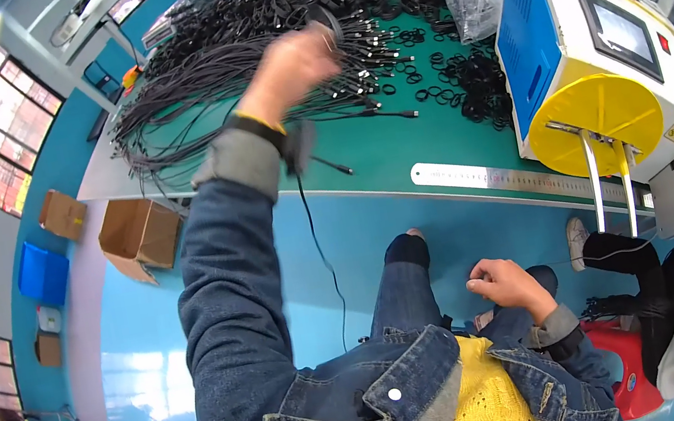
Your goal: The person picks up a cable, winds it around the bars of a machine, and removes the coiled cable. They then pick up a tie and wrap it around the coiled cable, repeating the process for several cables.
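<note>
Black cables (195, 82) lie heaped across the green table (372, 151), where I see the left hand (294, 70) blurred above them, its hold too smeared for me to tell. Well apart from it, the right hand (509, 281) hovers curled above the person's legs (404, 288), any grip unclear, near a white machine (573, 50) with a round yellow cover (569, 105).

Left hand (300, 67) reaches forward, blurred; right hand (507, 284) hangs loosely curled.
</note>
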`<state>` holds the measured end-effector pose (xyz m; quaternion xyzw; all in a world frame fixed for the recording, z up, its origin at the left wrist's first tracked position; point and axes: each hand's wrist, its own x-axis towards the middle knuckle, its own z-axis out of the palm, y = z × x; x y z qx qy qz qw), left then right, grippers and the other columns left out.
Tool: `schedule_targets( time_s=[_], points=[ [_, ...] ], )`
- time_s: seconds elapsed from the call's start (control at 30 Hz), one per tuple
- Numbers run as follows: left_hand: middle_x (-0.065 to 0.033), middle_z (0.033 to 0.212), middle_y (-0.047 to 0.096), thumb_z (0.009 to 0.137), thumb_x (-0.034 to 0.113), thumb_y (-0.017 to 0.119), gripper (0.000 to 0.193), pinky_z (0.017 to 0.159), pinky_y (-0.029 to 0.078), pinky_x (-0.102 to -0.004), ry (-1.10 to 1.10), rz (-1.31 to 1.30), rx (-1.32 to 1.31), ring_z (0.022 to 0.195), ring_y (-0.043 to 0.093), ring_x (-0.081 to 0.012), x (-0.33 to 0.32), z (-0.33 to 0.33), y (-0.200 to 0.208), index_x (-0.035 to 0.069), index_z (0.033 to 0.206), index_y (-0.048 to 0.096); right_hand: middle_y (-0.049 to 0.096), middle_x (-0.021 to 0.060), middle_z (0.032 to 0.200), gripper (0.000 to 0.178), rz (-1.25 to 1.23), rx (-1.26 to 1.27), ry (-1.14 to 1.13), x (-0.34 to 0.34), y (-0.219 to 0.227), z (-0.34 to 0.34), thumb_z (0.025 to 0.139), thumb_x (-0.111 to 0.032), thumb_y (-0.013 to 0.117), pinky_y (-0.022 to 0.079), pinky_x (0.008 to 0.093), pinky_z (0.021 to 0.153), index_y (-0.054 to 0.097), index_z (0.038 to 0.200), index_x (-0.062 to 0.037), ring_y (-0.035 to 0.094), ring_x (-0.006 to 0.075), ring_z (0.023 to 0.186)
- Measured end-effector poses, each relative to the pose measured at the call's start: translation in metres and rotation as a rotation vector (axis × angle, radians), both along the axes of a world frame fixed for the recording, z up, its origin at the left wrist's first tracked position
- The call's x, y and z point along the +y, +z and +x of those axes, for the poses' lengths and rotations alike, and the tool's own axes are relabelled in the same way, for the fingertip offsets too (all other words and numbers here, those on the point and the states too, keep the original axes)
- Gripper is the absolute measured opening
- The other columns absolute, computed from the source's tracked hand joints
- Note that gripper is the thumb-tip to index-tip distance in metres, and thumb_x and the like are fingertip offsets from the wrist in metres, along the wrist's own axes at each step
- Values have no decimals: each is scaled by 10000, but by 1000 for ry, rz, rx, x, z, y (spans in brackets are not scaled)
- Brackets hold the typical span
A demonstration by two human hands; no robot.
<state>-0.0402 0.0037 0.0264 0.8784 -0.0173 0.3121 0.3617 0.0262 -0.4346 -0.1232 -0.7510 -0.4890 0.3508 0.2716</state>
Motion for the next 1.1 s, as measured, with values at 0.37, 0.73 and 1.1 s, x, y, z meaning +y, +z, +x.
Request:
schedule_targets(
  time_s=[0.37, 0.73, 1.1],
  points=[
    [-120, 1167, 534, 809, 376, 559, 441, 920, 322, -589, 657, 611, 513, 1120, 476, -313, -12, 37, -50, 150, 1184, 505, 625, 95, 671, 266, 17, 14, -89, -2, -7, 7, 785, -258, 612, 462, 313, 560, 613, 862, -3, 604, 191, 603],
    [-55, 614, 480, 716, 84, 631, 77, 463, 406, -320, 33, 618, -128, 528, 509, -223, -202, -25, 9, 81, 788, 603, 607, 170, 897, 375, 918, -586, -555, -31, 78, -11, 751, -105, 656, 478, 325, 596, 539, 1068, 59, 574, 296, 671],
    [-51, 614, 497, 738, 102, 664, 161, 473, 406, -307, -181, 250, -156, 535, 520, -221, -328, -11, 9, 75, 885, 604, 584, 209, 976, 278, 836, -988, -532, -94, 100, -2, 792, 57, 554, 477, 382, 723, 529, 1067, 94, 570, 348, 854]
  ],
)
